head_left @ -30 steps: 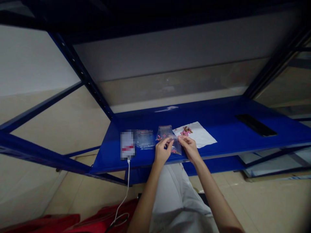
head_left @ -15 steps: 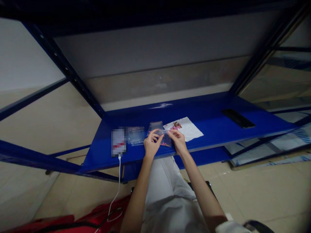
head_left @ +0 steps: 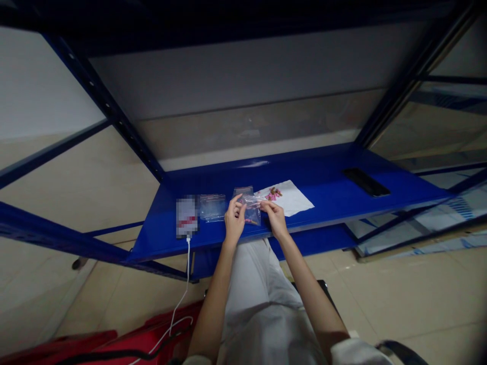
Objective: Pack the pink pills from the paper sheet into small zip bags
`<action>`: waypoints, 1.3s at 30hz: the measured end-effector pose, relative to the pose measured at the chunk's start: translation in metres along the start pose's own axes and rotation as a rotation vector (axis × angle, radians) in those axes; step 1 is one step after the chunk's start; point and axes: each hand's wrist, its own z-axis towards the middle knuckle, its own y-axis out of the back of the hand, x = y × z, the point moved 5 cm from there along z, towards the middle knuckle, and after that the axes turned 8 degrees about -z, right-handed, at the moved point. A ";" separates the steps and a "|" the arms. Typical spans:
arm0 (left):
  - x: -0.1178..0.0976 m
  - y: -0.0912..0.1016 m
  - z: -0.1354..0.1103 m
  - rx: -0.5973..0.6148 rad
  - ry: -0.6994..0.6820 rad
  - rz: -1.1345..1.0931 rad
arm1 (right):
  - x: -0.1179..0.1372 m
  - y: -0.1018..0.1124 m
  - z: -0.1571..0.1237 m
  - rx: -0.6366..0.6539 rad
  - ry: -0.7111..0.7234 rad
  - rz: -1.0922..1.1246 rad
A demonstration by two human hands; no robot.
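A small clear zip bag (head_left: 253, 215) with a few pink and brown bits at its bottom hangs between my hands over the front edge of the blue shelf. My left hand (head_left: 235, 215) pinches its upper left side, and my right hand (head_left: 274, 215) grips the upper right corner. Just behind it lies another clear bag (head_left: 243, 191), partly hidden by my fingers. On a white paper sheet (head_left: 299, 198) to the right rests a small heap of pink beads and brown pieces (head_left: 273, 194). Flat clear bags (head_left: 212, 208) lie left of my left hand.
A blurred-out phone (head_left: 186, 217) with a white cable (head_left: 187, 274) sits at the shelf's left. A black phone (head_left: 366, 182) lies at the right of the blue shelf (head_left: 315, 167). Blue uprights frame both sides, and something red (head_left: 152, 334) is on the floor.
The bag's top between my hands looks more stretched and crinkled than before. My hands stay pinched on it, and the whole view has shifted slightly.
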 end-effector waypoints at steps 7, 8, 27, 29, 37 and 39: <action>-0.001 0.003 0.000 -0.047 0.007 -0.060 | 0.004 -0.001 -0.003 0.017 0.012 -0.034; 0.001 0.003 0.000 -0.043 0.029 -0.084 | 0.005 -0.002 -0.003 0.031 0.022 -0.051; 0.013 0.001 -0.004 0.037 0.128 -0.140 | 0.007 -0.007 -0.006 0.122 0.048 -0.090; 0.010 0.001 -0.005 0.065 0.123 -0.145 | 0.009 -0.008 -0.007 0.132 0.055 -0.088; 0.002 0.001 -0.004 0.082 0.061 -0.076 | 0.015 -0.009 -0.010 0.243 0.052 -0.113; 0.003 0.000 -0.004 0.085 0.047 -0.037 | 0.015 -0.009 -0.010 0.245 0.048 -0.095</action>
